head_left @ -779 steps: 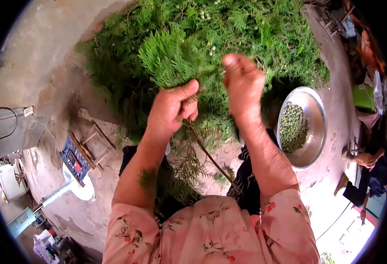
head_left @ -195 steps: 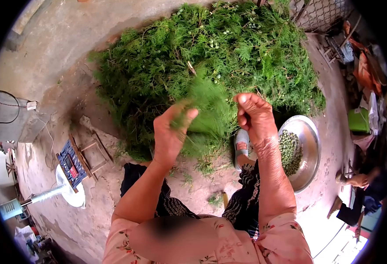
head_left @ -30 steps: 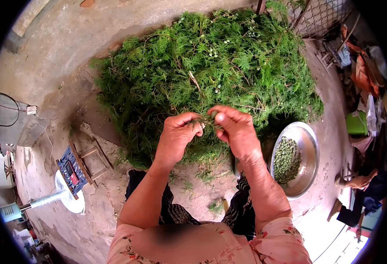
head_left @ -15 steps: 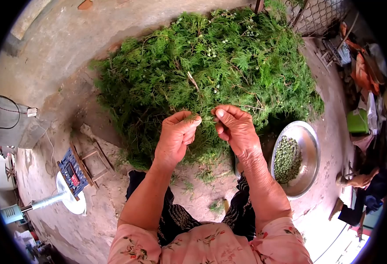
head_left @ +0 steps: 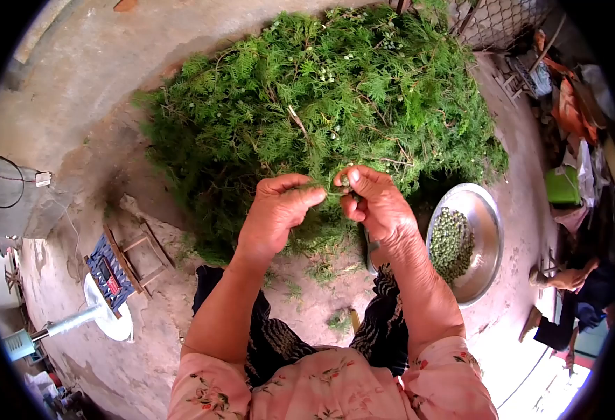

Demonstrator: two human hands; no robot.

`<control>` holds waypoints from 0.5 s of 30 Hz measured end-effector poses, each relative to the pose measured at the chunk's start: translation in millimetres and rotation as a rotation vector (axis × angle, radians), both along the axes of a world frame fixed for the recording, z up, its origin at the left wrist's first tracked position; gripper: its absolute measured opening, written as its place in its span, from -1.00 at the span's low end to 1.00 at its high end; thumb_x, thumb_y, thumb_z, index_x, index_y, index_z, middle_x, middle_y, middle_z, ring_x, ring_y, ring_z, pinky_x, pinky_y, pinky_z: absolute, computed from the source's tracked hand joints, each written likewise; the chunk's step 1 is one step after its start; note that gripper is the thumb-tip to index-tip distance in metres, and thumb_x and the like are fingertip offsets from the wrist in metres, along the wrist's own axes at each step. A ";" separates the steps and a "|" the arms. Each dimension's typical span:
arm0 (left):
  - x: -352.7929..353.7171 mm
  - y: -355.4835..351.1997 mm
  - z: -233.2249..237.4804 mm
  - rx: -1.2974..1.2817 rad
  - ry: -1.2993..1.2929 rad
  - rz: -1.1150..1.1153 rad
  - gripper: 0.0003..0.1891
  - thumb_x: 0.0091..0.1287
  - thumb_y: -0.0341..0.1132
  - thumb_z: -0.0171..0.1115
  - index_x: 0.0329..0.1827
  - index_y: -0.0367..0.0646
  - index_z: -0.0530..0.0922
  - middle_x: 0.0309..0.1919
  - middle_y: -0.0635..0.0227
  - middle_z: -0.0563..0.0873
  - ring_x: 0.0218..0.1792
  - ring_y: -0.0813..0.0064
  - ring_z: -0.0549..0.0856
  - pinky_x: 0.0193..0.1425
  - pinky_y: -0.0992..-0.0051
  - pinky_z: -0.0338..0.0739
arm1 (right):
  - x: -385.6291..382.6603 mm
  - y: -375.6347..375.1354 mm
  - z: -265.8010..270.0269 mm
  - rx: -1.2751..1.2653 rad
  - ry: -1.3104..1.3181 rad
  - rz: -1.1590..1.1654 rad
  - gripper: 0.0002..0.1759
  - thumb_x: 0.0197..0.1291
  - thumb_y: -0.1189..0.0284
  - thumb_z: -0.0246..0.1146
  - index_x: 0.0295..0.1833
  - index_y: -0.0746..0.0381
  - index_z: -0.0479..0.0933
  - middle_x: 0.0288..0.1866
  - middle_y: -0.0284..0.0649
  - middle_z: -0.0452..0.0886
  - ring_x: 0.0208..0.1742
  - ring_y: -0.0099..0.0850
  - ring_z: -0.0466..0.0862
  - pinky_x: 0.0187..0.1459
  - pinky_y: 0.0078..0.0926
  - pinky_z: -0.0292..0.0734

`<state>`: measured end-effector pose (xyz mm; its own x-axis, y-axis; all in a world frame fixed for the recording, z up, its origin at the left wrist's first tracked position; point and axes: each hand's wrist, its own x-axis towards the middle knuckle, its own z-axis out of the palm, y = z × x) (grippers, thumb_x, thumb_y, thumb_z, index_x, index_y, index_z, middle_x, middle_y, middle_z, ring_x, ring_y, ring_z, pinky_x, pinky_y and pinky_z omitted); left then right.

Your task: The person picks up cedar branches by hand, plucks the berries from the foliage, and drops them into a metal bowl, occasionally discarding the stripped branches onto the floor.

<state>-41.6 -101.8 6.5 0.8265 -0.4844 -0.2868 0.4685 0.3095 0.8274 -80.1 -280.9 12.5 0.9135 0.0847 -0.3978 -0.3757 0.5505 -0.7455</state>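
**A:** Where is the sprig?

**B:** The sprig (head_left: 323, 189) is stretched between your two hands, mid-view, just in front of the heap. Your left hand (head_left: 276, 213) has thumb and forefinger closed on its stem end. Your right hand (head_left: 377, 206) pinches the cone (head_left: 344, 180) at its tip, with the other fingers curled in.

**A:** How will it handle?

**B:** Light and limp, I'd judge. The scaly leaves bend, and the thin stem would likely snap under a hard pull. The firmest hold looks to be on the stem just under the cone. The cone seems small, hard and round, so a loose pinch might let it slip.

**A:** What lies around you?

**B:** At twelve o'clock from your hands is the heap of branches (head_left: 321, 84), very near. At four o'clock a metal bowl (head_left: 495, 224) stands on the ground, holding green cones (head_left: 451, 241). At eight o'clock there is a wooden stool (head_left: 143, 252) beside a blue box (head_left: 108, 269).

**A:** Any writing?

**B:** None you can read. The box carries a red label, but it is too small to make out. At the right edge, part of another person (head_left: 566, 278) shows.
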 end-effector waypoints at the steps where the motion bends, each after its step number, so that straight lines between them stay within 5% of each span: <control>1: 1.1 -0.1 -0.5 -0.004 0.007 -0.008 -0.92 0.14 -0.42 0.31 -0.36 -0.23 0.60 -0.70 0.60 0.42 -0.73 0.77 0.24 -0.67 0.67 0.06 | -2.0 -10.4 -1.2 -0.126 0.051 -0.006 -0.69 0.18 0.24 0.24 -0.20 0.31 0.53 -0.52 -0.33 0.49 -0.64 -0.63 0.36 -0.64 -0.68 0.24; 3: 4.1 0.6 -3.1 -0.029 0.029 0.146 -0.90 0.19 -0.39 0.28 -0.32 -0.21 0.58 -0.72 0.60 0.37 -0.73 0.75 0.24 -0.65 0.67 0.08 | -7.1 -30.0 2.9 -0.649 0.110 -0.072 -0.72 0.20 0.28 0.21 -0.18 0.31 0.53 -0.55 -0.33 0.48 -0.61 -0.61 0.42 -0.63 -0.67 0.31; 5: 9.8 7.2 -8.5 0.032 -0.014 0.207 -0.85 0.24 -0.28 0.26 -0.28 -0.17 0.59 -0.68 0.57 0.44 -0.71 0.74 0.29 -0.63 0.67 0.14 | -15.2 -75.2 -32.0 -0.890 0.033 -0.151 -0.75 0.20 0.36 0.17 -0.11 0.30 0.54 -0.52 -0.31 0.52 -0.54 -0.60 0.49 -0.57 -0.66 0.40; 9: 11.3 20.3 -10.2 0.004 0.017 0.309 -0.83 0.28 -0.33 0.19 -0.12 -0.17 0.55 -0.46 0.45 0.60 -0.57 0.67 0.50 -0.51 0.63 0.34 | -59.9 -172.1 -90.2 -1.060 0.299 -0.368 -0.80 0.08 0.43 0.20 -0.20 0.28 0.59 -0.45 -0.24 0.59 -0.49 -0.58 0.58 -0.54 -0.62 0.49; 11: 9.5 23.5 -8.8 0.068 0.063 0.330 -0.81 0.30 -0.41 0.13 -0.05 -0.20 0.52 -0.41 0.38 0.63 -0.55 0.62 0.53 -0.48 0.57 0.42 | -93.9 -240.9 -135.7 -1.404 0.478 -0.218 -0.80 0.04 0.43 0.16 -0.26 0.28 0.62 -0.39 -0.11 0.64 -0.42 -0.40 0.65 -0.42 -0.46 0.56; 13: 6.8 26.7 -7.3 0.153 0.008 0.304 -0.76 0.29 -0.47 0.07 0.02 -0.22 0.49 -0.35 0.31 0.64 -0.53 0.59 0.55 -0.45 0.53 0.47 | -126.0 -311.7 -186.3 -2.217 0.542 0.500 -0.75 0.01 0.41 0.11 -0.30 0.31 0.63 -0.28 0.01 0.64 -0.29 -0.16 0.66 -0.25 -0.24 0.56; 15: 6.4 33.2 -9.3 0.182 -0.020 0.293 -0.71 0.27 -0.50 0.08 0.07 -0.23 0.47 -0.33 0.28 0.63 -0.54 0.59 0.55 -0.48 0.55 0.44 | -152.3 -328.6 -189.2 -1.999 0.776 0.155 -0.72 0.02 0.36 0.08 -0.30 0.31 0.62 -0.23 0.08 0.62 -0.19 0.00 0.62 -0.12 -0.14 0.50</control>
<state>-35.3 -68.6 -2.8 0.9292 -0.1683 -0.3289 0.3647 0.2751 0.8896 -232.4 -609.5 -176.7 0.5944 -0.7740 -0.2184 -0.7637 -0.6283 0.1482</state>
